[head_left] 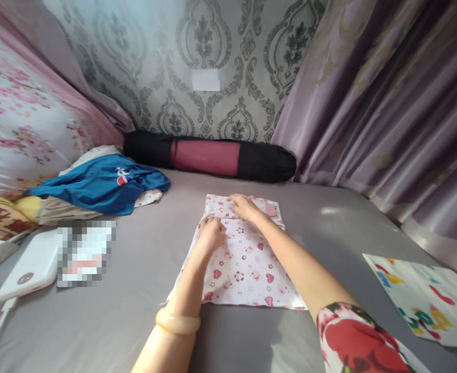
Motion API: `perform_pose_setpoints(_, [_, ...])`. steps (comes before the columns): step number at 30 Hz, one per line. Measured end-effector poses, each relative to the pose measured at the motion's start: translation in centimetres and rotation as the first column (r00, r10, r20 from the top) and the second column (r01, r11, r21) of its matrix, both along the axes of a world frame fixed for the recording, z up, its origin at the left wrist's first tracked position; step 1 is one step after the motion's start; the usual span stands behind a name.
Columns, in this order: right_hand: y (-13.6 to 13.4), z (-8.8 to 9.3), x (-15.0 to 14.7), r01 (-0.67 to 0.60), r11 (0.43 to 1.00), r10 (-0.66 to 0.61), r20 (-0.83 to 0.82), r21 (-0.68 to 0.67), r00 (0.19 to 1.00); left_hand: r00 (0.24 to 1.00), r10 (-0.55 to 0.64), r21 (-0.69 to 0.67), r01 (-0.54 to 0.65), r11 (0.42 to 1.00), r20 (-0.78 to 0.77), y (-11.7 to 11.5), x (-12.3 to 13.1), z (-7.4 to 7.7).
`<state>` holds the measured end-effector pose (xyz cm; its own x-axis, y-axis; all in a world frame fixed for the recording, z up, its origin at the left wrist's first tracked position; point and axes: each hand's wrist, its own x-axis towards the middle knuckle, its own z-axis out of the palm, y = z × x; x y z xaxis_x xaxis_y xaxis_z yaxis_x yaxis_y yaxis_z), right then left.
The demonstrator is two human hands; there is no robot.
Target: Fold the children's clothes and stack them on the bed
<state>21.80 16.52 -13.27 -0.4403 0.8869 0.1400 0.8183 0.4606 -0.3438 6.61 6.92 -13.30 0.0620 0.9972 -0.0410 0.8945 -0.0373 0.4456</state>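
Note:
A white cloth printed with small red hearts and flowers (pixel 247 269) lies flat and folded on the grey bed sheet (pixel 127 311). My left hand (pixel 211 233) rests on its upper left part, fingers curled down onto the fabric near the folded top edge. My right hand (pixel 244 205) lies flat on the top of the cloth, fingers stretched toward the left along the fold. A pale bangle (pixel 177 322) sits on my left wrist. A red floral sleeve (pixel 360 342) covers my right upper arm.
A blue garment (pixel 104 184) lies on a pile at the left, near a white power bank (pixel 30 269) with cables. A black and maroon rolled bag (pixel 212 155) lies along the wall. A white cloth with coloured letters (pixel 426 298) lies at the right by purple curtains (pixel 387 103).

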Motion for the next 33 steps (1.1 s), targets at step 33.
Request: perform_pose_setpoints(33, [-1.3,-3.1,-7.4,-0.049,0.999,0.050,0.127,-0.012,0.991,0.990,0.123,0.150,-0.132,0.980,0.071,0.5,-1.9,-1.0])
